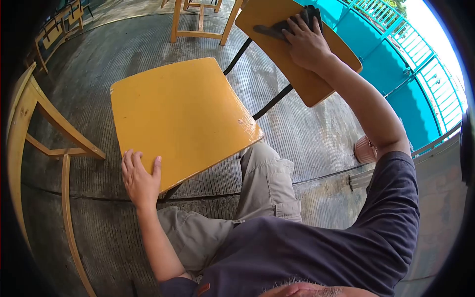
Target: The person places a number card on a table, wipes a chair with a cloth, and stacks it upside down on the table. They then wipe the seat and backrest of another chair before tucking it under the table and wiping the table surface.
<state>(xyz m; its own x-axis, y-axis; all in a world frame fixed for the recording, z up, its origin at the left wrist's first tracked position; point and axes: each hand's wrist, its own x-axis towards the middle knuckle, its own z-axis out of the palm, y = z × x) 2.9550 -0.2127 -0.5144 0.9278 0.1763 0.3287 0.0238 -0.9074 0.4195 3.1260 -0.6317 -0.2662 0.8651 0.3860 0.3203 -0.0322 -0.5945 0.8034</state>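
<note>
A chair with a yellow-orange wooden seat (178,119) and a matching backrest (269,20) on dark metal legs stands in front of me. My left hand (140,179) lies at the seat's near left corner, fingers stretched over the edge and the thumb apart. Up on the backrest, my right hand (308,43) presses a dark cloth (275,31) against the board. Part of the cloth bunches above the fingers, and a flap trails to the left. The seat's right edge has worn, chipped paint.
A wooden frame (67,148) stands close on my left, and wooden furniture legs (200,33) rise beyond the seat. More chairs (62,29) are at the far left. A pinkish pot (364,150) sits to the right on the ridged concrete floor, before a teal gate (415,109).
</note>
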